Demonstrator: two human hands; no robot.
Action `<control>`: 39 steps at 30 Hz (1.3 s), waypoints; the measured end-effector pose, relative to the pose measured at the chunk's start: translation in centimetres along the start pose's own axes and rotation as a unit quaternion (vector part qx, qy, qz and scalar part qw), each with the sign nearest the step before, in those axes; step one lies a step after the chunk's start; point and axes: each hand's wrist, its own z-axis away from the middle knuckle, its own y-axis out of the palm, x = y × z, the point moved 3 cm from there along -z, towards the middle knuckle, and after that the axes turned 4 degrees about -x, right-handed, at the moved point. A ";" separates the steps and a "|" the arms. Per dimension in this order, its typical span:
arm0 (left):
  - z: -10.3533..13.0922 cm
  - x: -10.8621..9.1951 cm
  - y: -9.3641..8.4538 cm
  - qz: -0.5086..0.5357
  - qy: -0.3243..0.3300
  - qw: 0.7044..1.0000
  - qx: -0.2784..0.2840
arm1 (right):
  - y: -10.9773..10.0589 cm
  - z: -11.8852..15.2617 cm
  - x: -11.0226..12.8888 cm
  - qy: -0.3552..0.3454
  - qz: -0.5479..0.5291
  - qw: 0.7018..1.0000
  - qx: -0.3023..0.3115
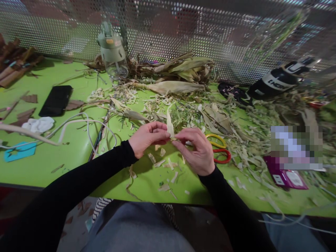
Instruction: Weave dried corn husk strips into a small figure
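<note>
Between my two hands a pale strip of corn husk (170, 120) stands upright, its narrow tip pointing away from me. My left hand (150, 137) pinches its lower left side with thumb and forefinger. From the right, my right hand (196, 148) pinches the base of the same strip. Beside that hand lie scissors with a yellow and a red handle loop (222, 156); their blades are mostly hidden behind it. Small cut husk scraps (170, 164) are scattered on the green table (147, 189) below my hands.
Dried husks (168, 87) and shreds cover the table's back and right. A perforated metal screen (162, 38) rises behind. A clear bottle (112, 52), a black bottle (278, 82), a phone (56, 100), a white cable (88, 120) and a purple packet (290, 178) lie around.
</note>
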 end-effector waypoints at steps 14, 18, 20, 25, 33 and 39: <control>0.2 0.2 0.3 -0.038 0.023 0.999 0.006 | -0.1 -0.1 0.5 -0.078 0.120 0.990 0.004; 0.3 0.0 0.7 -0.063 0.083 0.994 0.038 | -0.3 -0.2 0.6 -0.047 0.107 0.993 -0.008; 0.3 -0.1 0.7 -0.077 0.103 0.990 0.052 | -0.3 -0.2 0.5 -0.038 0.105 0.994 -0.014; 0.2 0.0 0.7 -0.105 0.141 0.984 0.042 | -0.4 -0.2 0.5 0.006 0.083 0.996 -0.009; 0.6 0.4 0.9 -0.084 0.188 0.978 0.023 | -0.2 -0.1 0.2 0.135 -0.050 0.990 0.008; 0.4 0.8 0.8 -0.047 0.149 0.988 0.019 | 0.2 0.6 -0.7 0.215 -0.123 0.969 0.007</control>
